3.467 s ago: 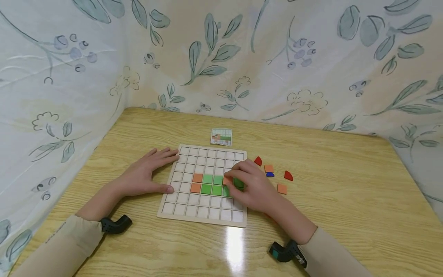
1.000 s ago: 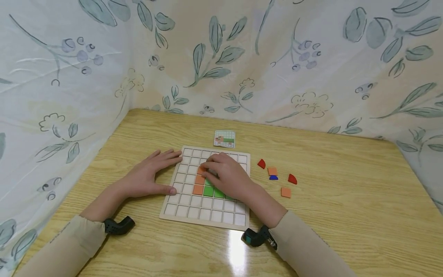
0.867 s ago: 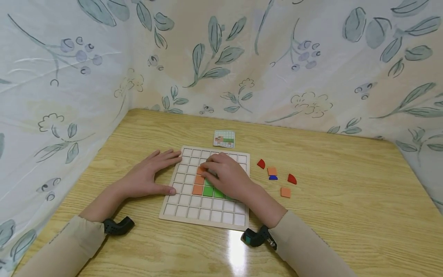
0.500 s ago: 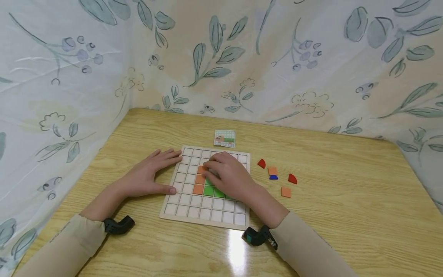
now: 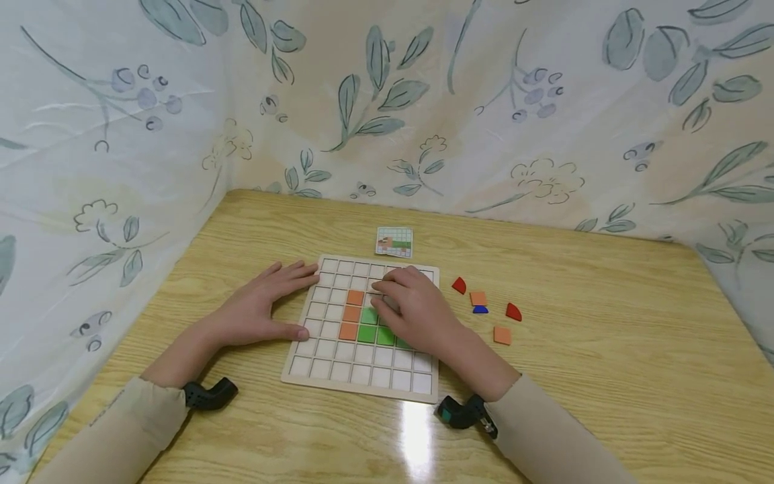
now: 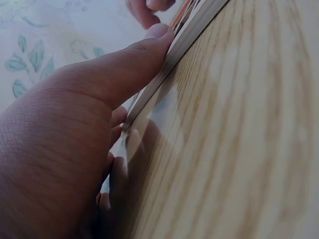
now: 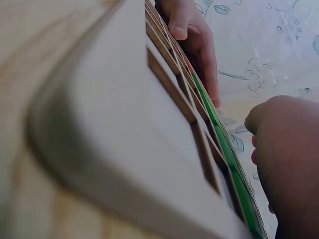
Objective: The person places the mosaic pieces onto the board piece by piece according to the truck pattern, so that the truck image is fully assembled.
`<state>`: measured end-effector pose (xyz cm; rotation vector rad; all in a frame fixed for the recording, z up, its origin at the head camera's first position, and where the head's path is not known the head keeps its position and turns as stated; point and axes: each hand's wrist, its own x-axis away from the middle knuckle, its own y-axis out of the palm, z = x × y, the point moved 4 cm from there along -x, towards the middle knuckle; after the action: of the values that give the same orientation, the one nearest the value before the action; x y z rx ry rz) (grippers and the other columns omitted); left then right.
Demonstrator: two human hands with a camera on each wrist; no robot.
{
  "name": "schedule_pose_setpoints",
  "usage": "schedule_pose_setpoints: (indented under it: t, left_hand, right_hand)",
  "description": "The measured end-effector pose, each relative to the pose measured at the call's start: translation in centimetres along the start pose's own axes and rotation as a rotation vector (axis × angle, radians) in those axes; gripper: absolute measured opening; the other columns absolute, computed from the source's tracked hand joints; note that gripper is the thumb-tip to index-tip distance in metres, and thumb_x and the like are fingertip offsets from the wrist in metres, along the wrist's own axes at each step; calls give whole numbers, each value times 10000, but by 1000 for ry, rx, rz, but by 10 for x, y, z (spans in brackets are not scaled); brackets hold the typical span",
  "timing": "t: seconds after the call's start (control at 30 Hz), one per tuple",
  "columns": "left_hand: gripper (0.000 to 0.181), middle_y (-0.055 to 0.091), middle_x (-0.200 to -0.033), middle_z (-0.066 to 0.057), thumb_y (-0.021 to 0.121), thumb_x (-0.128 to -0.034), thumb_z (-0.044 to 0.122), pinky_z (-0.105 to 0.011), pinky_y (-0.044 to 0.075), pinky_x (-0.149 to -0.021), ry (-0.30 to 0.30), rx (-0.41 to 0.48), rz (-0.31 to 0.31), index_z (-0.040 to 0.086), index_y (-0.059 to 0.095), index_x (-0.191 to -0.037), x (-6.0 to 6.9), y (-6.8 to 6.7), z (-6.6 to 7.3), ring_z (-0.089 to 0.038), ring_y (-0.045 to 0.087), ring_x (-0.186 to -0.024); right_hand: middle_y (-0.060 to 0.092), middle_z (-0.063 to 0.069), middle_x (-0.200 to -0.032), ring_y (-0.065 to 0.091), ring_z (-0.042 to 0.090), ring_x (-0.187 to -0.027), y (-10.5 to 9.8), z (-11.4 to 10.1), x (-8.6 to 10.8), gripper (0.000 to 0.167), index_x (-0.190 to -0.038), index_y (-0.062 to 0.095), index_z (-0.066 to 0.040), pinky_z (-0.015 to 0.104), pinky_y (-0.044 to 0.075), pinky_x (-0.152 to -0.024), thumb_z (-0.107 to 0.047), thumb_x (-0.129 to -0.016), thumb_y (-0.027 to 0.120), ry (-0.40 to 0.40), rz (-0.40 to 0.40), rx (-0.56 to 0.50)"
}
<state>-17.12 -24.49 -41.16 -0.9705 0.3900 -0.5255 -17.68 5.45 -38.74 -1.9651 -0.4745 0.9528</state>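
Observation:
A wooden grid board (image 5: 360,388) lies on the table, with a column of three orange tiles (image 5: 351,313) and several green tiles (image 5: 367,333) in its cells. The left hand (image 5: 250,312) rests at the board's left edge, thumb and fingertips touching the frame; in the left wrist view its thumb (image 6: 134,64) lies on the rim. Just right of the orange column, the right hand (image 5: 417,312) hovers over the board with bent fingers apart, no tile visible between them. It covers part of the green tiles. The right wrist view shows the right hand (image 7: 289,149) above the green row (image 7: 224,144).
A small pattern card (image 5: 394,242) lies behind the board. To the right are two red quarter-round pieces (image 5: 459,286), two loose orange squares (image 5: 502,335) and a blue piece (image 5: 480,310) touching one of them. Patterned cloth (image 5: 484,101) stands behind the table.
The right hand has moved right, away from the top orange tile, which now lies uncovered in its cell above the other two. The left hand has stayed on the board's edge.

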Motion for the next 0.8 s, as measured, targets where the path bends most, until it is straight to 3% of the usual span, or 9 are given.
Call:
schedule_pose_setpoints:
  t: [0.23,0.4,0.8]
  left_hand:
    - [1033,333,-1776,-9,864,-866,641,-535,72,-1366,6,-8,-1,177,449,-1690,1,0,1,-321,221,-1662]
    - [1030,325,-1779,-9,859,-873,638,-539,70,-1366,6,-9,-6,180,441,-1694,0,-1,2,-316,221,-1663]
    - [1030,332,-1776,-9,860,-872,638,-522,68,-1368,3,-4,0,180,441,-1694,1,-1,2,-318,219,-1663]
  right_hand:
    - [755,105,-1174,687,290,-1124,-10,4,11,261,-1215,814,-8,447,563,-1006,-192,-1042,750,-5,41,15]
    - [752,89,-1175,678,284,-1119,-17,9,22,278,-1220,817,-21,447,565,-994,-225,-1038,761,35,39,36]
    - [746,105,-1135,641,303,-996,-38,26,49,265,-1202,815,4,439,569,-864,-175,-1007,790,41,108,57]
